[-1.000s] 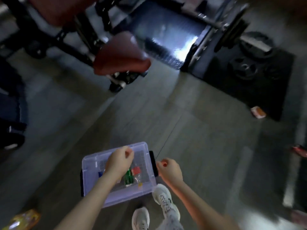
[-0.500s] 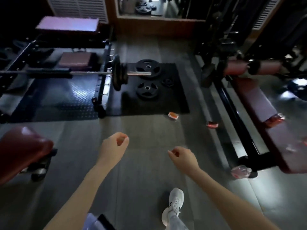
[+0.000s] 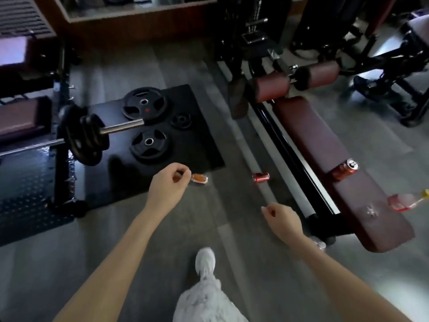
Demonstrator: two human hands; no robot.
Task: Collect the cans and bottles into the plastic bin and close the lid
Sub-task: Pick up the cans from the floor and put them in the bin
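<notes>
An orange can (image 3: 199,178) lies on the floor by the corner of the black mat. My left hand (image 3: 168,187) hovers just left of it, fingers loosely curled, holding nothing. A red can (image 3: 261,177) lies on the floor beside the bench rail. Another red can (image 3: 344,169) lies on the maroon bench (image 3: 325,145). A clear bottle with a red label and yellow cap (image 3: 405,201) lies at the bench's right edge. Lower right, my right hand (image 3: 282,223) is loosely curled and empty. The plastic bin is out of view.
A barbell with black plates (image 3: 86,133) juts over the black mat (image 3: 185,145), where loose weight plates (image 3: 148,142) lie. Gym machines crowd the back and right. My white shoe (image 3: 205,259) steps forward on the grey floor.
I turned away from the bin and walked toward the cans. The bin dropped out of view, and the cans and bench are now much nearer. Both hands stay empty.
</notes>
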